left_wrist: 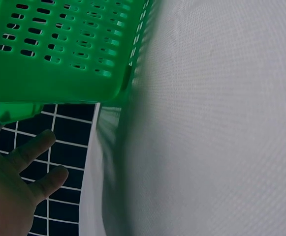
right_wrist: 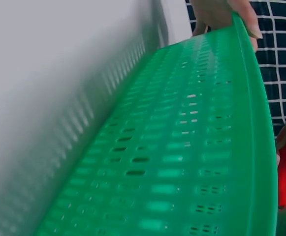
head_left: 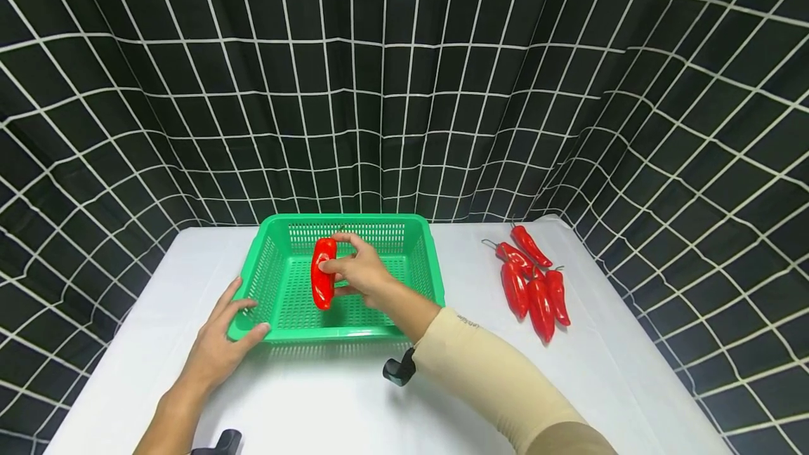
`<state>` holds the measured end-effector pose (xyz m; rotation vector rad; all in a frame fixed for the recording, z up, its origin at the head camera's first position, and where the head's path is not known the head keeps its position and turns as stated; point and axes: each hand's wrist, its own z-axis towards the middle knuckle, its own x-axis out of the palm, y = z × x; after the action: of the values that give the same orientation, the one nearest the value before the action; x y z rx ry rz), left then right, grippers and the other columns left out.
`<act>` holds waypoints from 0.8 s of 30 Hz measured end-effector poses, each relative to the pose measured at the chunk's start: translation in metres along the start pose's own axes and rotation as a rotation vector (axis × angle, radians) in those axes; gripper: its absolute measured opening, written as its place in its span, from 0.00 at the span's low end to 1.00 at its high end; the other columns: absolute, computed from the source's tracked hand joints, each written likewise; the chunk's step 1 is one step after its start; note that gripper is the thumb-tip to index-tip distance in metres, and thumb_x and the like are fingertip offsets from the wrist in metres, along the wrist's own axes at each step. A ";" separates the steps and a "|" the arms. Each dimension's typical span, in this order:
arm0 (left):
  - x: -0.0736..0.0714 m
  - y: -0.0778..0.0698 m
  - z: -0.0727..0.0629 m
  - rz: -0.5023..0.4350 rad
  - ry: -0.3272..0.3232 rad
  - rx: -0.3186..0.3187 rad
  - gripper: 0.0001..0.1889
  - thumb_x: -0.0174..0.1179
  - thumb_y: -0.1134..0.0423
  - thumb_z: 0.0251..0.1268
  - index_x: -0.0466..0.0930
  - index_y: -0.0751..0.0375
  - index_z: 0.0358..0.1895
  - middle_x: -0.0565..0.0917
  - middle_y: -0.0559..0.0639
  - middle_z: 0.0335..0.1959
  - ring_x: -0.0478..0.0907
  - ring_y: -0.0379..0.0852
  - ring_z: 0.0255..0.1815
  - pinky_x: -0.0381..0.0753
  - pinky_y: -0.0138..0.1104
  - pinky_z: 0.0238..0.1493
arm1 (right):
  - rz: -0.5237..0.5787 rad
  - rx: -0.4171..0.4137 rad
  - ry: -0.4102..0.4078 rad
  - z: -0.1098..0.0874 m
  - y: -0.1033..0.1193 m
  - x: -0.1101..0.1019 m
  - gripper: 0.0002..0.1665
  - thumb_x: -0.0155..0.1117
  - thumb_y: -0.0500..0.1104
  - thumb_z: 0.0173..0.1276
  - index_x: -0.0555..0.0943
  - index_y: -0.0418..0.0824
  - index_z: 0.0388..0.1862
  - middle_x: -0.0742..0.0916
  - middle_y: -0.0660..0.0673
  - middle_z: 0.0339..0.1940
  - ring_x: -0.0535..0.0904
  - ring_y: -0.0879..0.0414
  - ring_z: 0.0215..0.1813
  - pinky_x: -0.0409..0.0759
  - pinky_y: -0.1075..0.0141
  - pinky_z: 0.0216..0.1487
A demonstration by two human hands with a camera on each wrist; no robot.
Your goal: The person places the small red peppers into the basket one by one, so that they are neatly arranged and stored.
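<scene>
A glossy red chili pepper [head_left: 323, 283] is pinched between the thumb and fingers of my right hand [head_left: 363, 272], over the inside of a green plastic basket [head_left: 341, 333]. The same pepper shows at the right edge of the right wrist view, beyond the basket wall [right_wrist: 206, 123]. At the basket's near left corner, my left hand [head_left: 218, 346] holds the rim, with its thumb and one finger over it. Its other fingers [left_wrist: 37, 147] spread outside the basket in the left wrist view. Perforated walls and floor show in the basket.
Several red peppers [head_left: 540, 307] lie in a cluster on the white tablecloth [head_left: 468, 258], to the right of the basket. A black cloth with a white grid [head_left: 366, 111] rises behind and at both sides. Black wrist mounts [head_left: 399, 368] show near both forearms.
</scene>
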<state>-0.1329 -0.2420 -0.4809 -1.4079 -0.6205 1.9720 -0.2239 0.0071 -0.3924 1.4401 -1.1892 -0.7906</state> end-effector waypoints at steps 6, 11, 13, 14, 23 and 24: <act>0.001 -0.001 0.001 -0.012 0.005 0.006 0.24 0.67 0.53 0.58 0.75 0.59 0.55 0.53 0.50 0.76 0.52 0.66 0.72 0.58 0.67 0.58 | -0.015 0.019 -0.028 0.006 0.000 0.010 0.30 0.70 0.33 0.59 0.74 0.52 0.57 0.84 0.38 0.39 0.82 0.45 0.34 0.84 0.55 0.31; -0.001 -0.002 0.002 -0.015 0.007 0.005 0.23 0.67 0.53 0.59 0.75 0.59 0.55 0.52 0.50 0.76 0.52 0.67 0.72 0.58 0.68 0.58 | -0.036 0.021 -0.057 0.015 -0.002 0.017 0.30 0.71 0.34 0.59 0.75 0.53 0.58 0.84 0.40 0.39 0.83 0.45 0.34 0.84 0.54 0.34; -0.001 -0.002 0.002 -0.012 0.009 -0.002 0.23 0.66 0.53 0.59 0.74 0.59 0.55 0.52 0.51 0.76 0.52 0.67 0.72 0.58 0.68 0.58 | -0.044 0.025 -0.066 0.019 -0.003 0.021 0.30 0.71 0.33 0.59 0.74 0.53 0.58 0.84 0.40 0.37 0.83 0.46 0.32 0.84 0.54 0.34; -0.001 -0.002 0.003 -0.012 0.010 -0.004 0.23 0.66 0.53 0.60 0.74 0.59 0.55 0.52 0.51 0.76 0.52 0.68 0.72 0.57 0.69 0.57 | -0.054 0.026 -0.071 0.021 -0.005 0.023 0.30 0.71 0.33 0.59 0.74 0.52 0.57 0.84 0.40 0.37 0.82 0.47 0.32 0.84 0.55 0.33; -0.001 -0.002 0.002 -0.019 0.022 -0.012 0.23 0.66 0.52 0.60 0.74 0.59 0.55 0.52 0.51 0.77 0.52 0.67 0.72 0.57 0.69 0.57 | -0.112 0.020 -0.137 0.030 -0.017 0.037 0.30 0.71 0.32 0.59 0.74 0.49 0.58 0.82 0.42 0.37 0.83 0.48 0.30 0.84 0.53 0.31; -0.001 -0.002 0.002 -0.019 0.022 -0.014 0.23 0.65 0.52 0.60 0.74 0.59 0.55 0.52 0.51 0.77 0.52 0.67 0.72 0.57 0.69 0.57 | -0.120 0.021 -0.142 0.031 -0.019 0.039 0.30 0.71 0.32 0.59 0.74 0.49 0.58 0.82 0.43 0.37 0.83 0.48 0.30 0.84 0.53 0.31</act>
<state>-0.1342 -0.2411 -0.4783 -1.4252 -0.6368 1.9379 -0.2369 -0.0402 -0.4125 1.5033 -1.2288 -0.9791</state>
